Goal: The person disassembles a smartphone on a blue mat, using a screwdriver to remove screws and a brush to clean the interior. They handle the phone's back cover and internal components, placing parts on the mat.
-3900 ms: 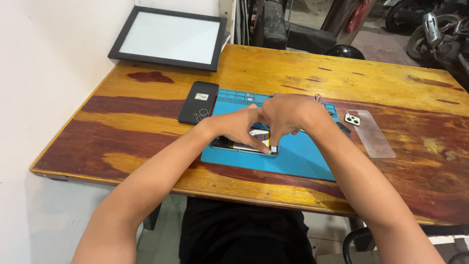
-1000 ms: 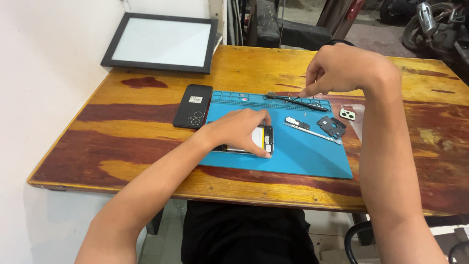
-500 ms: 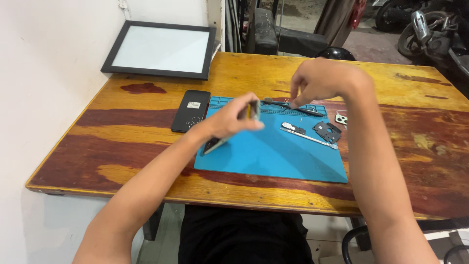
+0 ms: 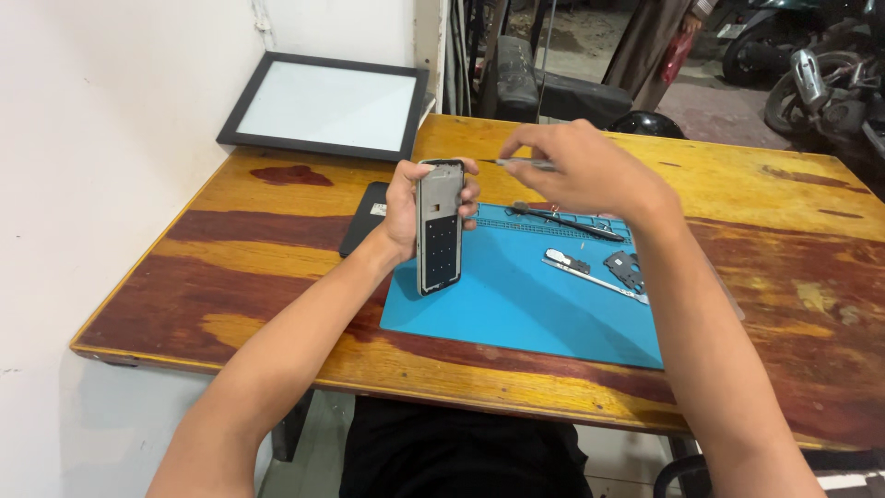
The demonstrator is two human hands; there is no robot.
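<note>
Wooden table point(image 4: 737, 194) with blue mat point(image 4: 516, 304). Above the mat, left hand point(image 4: 410, 207) grips an upright phone frame point(image 4: 440, 226); right hand point(image 4: 581, 171) pinches a thin tool point(image 4: 516, 163). A loose grip could drop the frame.

A small phone-repair workshop is shown. A blue repair mat point(image 4: 516, 304) with loose phone parts point(image 4: 627, 269) is laid on a worn wooden table point(image 4: 277, 249). Motorbikes point(image 4: 811, 74) are seen parked at two o'clock.

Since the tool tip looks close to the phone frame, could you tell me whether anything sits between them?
Nothing visible does. The left hand holds the phone frame upright above the blue mat, and the thin tool in the right hand points at its top edge across open air.
</note>
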